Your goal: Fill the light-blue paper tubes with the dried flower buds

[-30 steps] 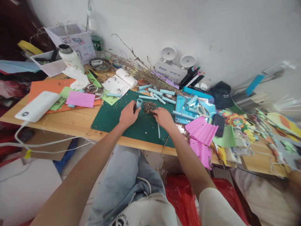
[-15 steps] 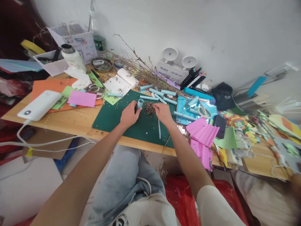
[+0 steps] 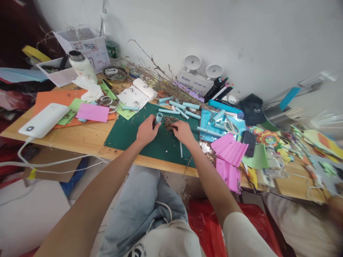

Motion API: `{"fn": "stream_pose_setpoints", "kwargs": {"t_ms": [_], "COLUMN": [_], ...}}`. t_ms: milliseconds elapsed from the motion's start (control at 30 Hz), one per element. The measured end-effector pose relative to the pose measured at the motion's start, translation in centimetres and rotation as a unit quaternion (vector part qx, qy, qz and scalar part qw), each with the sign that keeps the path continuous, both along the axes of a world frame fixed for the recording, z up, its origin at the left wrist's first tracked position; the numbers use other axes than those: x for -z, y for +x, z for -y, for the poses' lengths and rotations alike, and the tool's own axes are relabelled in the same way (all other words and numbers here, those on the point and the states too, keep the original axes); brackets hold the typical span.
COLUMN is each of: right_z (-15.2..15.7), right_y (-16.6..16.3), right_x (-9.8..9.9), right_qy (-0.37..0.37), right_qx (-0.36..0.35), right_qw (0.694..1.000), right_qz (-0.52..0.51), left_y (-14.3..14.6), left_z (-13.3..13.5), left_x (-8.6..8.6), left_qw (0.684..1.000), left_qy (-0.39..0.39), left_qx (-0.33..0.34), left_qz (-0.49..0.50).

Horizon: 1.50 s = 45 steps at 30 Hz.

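Observation:
My left hand (image 3: pixel 146 131) rests on a dark green cutting mat (image 3: pixel 125 135) with its fingers closed round a short light-blue paper tube (image 3: pixel 159 117) held upright, open end up. My right hand (image 3: pixel 182 131) is beside it, fingers pinched at the edge of a small pile of dried brown plant bits (image 3: pixel 168 122) lying on the mat. Whether anything is between those fingertips is too small to tell. Several more light-blue paper rolls (image 3: pixel 184 106) lie at the mat's far edge.
Dried twigs (image 3: pixel 158 80) lie behind the mat. Folded pink paper (image 3: pixel 230 150) and a blue sheet with scissors (image 3: pixel 230 125) sit to the right. A white power bank (image 3: pixel 44 120), orange paper (image 3: pixel 50 98), a pink sheet (image 3: pixel 92 112) and a white bottle (image 3: pixel 81 66) are at the left.
My right hand has shifted slightly left, closer to the pile of dried bits. My left hand still holds the blue tube in the same place.

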State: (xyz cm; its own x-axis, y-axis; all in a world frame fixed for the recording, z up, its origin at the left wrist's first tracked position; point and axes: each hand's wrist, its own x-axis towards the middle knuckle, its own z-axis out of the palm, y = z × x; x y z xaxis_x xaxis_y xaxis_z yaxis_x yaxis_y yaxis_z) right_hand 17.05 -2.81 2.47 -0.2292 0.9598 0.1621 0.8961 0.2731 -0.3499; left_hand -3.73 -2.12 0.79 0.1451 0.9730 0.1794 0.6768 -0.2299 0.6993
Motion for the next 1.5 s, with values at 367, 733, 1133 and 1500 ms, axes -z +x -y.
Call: {"fn": "stream_pose_setpoints", "kwargs": {"t_ms": [367,733,1133,1500], "right_z": [-0.4,-0.1,0.4,1.5], "right_y": [0.8,0.8,-0.3,-0.8], "right_x": [-1.8,-0.4,-0.9,0.2], "right_qy": [0.041,0.01,0.05,0.026], "right_qx": [0.013,0.081,0.058,0.068], "right_qw": [0.996,0.991,0.996,0.997], "right_qz": [-0.073,-0.107,-0.045,-0.025], "left_y": [0.0,-0.1,0.0,0.0], "left_z": [0.0,0.0,-0.1,0.0], "left_x": [-0.1,-0.1,0.0,-0.2], "left_qw": [1.0,1.0,1.0,1.0], "left_qy": [-0.002,0.002,0.003,0.009], "left_qx": [-0.001,0.003,0.002,0.003], "left_qz": [0.0,0.004,0.01,-0.009]}}
